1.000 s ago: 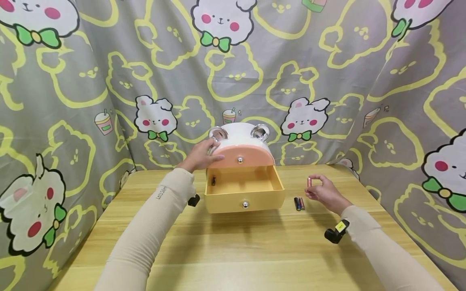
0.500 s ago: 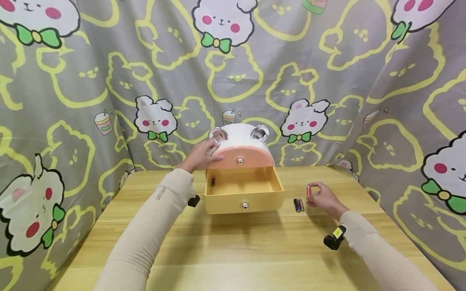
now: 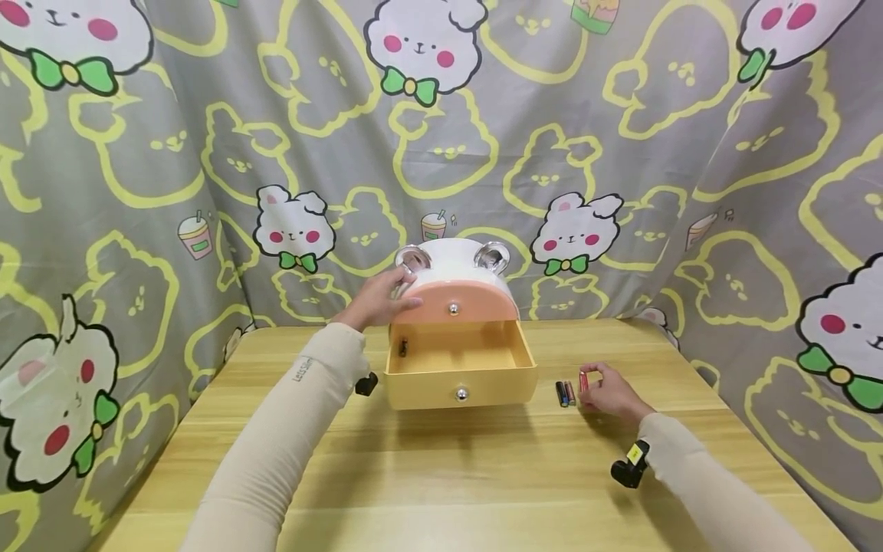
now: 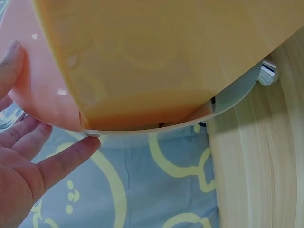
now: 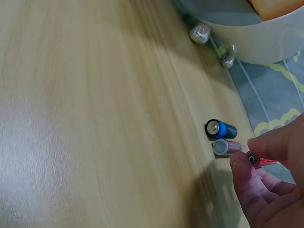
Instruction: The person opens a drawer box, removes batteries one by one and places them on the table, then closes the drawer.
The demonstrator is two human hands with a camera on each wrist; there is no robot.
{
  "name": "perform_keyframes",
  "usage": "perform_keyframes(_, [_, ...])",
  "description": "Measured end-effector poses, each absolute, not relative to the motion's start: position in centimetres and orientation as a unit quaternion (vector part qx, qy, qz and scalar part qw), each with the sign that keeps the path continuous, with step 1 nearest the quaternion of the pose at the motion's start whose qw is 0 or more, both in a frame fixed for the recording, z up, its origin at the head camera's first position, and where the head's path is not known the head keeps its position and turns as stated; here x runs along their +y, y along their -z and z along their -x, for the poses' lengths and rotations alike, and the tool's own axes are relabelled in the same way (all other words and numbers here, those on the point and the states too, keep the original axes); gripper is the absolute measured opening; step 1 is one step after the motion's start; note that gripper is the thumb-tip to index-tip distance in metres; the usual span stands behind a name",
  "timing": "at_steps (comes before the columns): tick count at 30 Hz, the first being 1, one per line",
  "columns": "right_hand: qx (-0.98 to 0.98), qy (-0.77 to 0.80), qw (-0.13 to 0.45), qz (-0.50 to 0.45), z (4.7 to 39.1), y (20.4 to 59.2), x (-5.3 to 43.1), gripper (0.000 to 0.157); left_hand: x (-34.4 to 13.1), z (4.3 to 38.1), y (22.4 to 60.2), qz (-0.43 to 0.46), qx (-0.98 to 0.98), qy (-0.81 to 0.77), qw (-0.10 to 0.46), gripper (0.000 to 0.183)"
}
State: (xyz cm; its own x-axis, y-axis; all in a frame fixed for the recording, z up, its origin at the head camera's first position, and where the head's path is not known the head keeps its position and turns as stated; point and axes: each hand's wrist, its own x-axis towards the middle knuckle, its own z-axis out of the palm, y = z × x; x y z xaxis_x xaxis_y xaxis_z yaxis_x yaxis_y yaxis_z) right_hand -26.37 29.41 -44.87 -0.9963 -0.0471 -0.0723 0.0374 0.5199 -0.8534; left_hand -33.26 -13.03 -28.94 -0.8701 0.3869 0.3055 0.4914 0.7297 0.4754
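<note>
Wood-grain table (image 3: 414, 491), bearing a bear-eared drawer cabinet (image 3: 458, 268) whose front faces the person. Its yellow drawer (image 3: 424, 392) is drawn out, presumably to give access to the interior; the coral drawer front (image 3: 486, 301) above sits flush. The left hand (image 3: 378, 297) grips the cabinet's upper left edge, thumb on the coral front and other fingers along the shell, probably to steady it. The right hand (image 3: 610, 395) has thumb and fingers clamped on a red battery (image 3: 583, 381), held roughly upright beside a dark-blue battery (image 3: 561, 394) and a pinkish battery (image 3: 570, 392); these lie parallel on the table, a placement that seems to keep them together. A dark item (image 3: 403, 347) at the drawer's left wall is too small to identify. Counts: drawer fronts, two; silver ears (image 3: 492, 259), two; batteries, three (one held, two lying); knobs (image 3: 461, 395), two.
</note>
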Motion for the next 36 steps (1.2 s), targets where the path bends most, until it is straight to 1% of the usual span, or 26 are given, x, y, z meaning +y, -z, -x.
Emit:
perform_keyframes(17, [0.89, 0.452, 0.054, -0.014, 27.3, 46.0, 29.7, 0.057, -13.7, 33.4, 28.8, 0.239, -0.925, 0.276, 0.107, 0.039])
perform_keyframes(24, [0.909, 0.414, 0.043, -0.007, 27.2, 45.6, 30.0, 0.057, -13.5, 33.6, 28.9, 0.235, -0.927, 0.274, 0.103, 0.038])
perform_keyframes(36, [0.931, 0.362, 0.053, 0.016, 27.2, 45.7, 30.5, 0.053, -13.1, 33.5, 29.1, 0.231, -0.927, 0.278, 0.099, 0.038])
